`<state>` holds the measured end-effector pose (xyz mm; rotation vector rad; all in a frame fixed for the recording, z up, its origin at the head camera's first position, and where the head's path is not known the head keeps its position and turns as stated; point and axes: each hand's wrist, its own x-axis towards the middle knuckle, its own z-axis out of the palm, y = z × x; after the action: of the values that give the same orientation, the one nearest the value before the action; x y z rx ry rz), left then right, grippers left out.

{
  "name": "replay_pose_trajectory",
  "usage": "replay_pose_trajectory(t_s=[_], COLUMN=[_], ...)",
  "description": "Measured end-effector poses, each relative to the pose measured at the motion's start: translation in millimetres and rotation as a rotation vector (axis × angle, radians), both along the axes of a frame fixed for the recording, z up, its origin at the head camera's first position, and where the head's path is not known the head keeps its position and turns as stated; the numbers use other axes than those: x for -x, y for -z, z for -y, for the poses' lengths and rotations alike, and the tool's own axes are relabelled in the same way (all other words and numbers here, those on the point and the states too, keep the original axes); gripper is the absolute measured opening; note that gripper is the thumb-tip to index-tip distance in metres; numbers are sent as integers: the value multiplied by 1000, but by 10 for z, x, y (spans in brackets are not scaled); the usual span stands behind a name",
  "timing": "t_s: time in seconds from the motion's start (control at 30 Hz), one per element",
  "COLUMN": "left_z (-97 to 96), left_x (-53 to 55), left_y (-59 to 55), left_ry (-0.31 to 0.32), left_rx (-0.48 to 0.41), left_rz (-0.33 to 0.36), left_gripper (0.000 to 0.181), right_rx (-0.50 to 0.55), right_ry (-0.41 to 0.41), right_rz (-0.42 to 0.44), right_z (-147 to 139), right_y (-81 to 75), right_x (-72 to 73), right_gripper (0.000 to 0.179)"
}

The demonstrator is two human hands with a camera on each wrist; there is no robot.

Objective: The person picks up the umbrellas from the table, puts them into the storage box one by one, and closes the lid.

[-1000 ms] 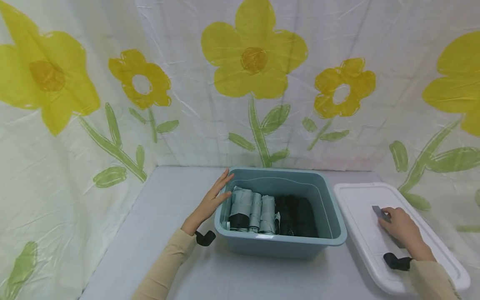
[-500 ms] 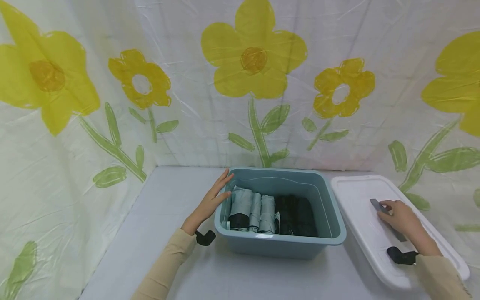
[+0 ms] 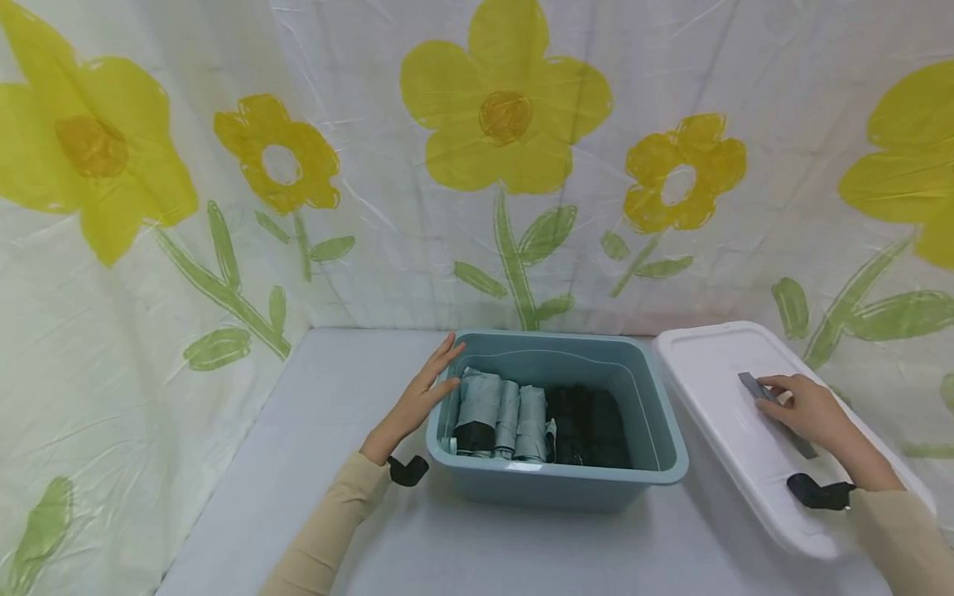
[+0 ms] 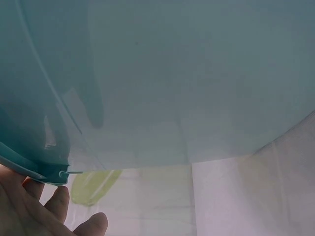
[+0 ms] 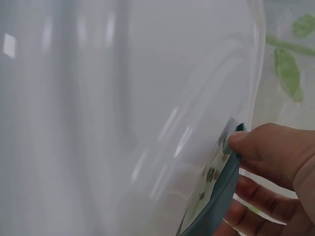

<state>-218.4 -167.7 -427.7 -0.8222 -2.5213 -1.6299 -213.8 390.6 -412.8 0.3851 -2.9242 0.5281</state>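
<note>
A grey-blue plastic storage bin (image 3: 537,488) stands in the middle of the table. Against its left rim lies my left hand (image 3: 411,414), fingers extended and spread; the left wrist view catches the fingertips (image 4: 59,199) right at the rim. Inside, pale blue rolled bundles (image 3: 479,401) sit at the left and black bundles (image 3: 589,426) to their right. At the right, my right hand (image 3: 808,414) pinches the grey strap handle (image 3: 797,439) of a white lid (image 3: 715,364) between thumb and fingers. The lid is tilted, its far left corner beside the bin's right rim.
The table (image 3: 358,372) has a pale cover and ends at the back against a white curtain (image 3: 373,257) printed with yellow flowers. More curtain hangs along the left and right sides.
My right hand has lifted the white lid, with its far end rising toward the back, and its near end has moved up too. The left hand and the bin have stayed put.
</note>
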Motion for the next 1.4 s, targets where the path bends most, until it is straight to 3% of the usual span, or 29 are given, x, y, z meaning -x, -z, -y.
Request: replay_pose_trajectory(t_s=[0.1, 0.47, 0.6, 0.83, 1.0, 1.13, 1.4], left_z=[-18, -19, -8, 41, 51, 40, -16], left_x=[-60, -71, -46, 118, 150, 126, -57], left_y=[-101, -125, -87, 192, 226, 175, -112], left_ry=[10, 9, 7, -12, -11, -7, 14], left_rx=[1, 19, 11, -5, -19, -8, 7], left_rz=[10, 9, 7, -6, -10, -9, 7], left_gripper=[51, 51, 51, 51, 52, 51, 51], right_rx=[8, 9, -3, -15, -14, -10, 4], right_ry=[-17, -26, -33, -54, -75, -119, -203], right_rz=[-30, 11, -10, -83, -95, -100, -97], right_z=[-1, 39, 69, 88, 99, 111, 186], right_y=[-80, -255, -301, -387, -439, -486, -513], right_x=[9, 87, 95, 105, 105, 94, 61], right_gripper=[36, 41, 40, 37, 38, 38, 36])
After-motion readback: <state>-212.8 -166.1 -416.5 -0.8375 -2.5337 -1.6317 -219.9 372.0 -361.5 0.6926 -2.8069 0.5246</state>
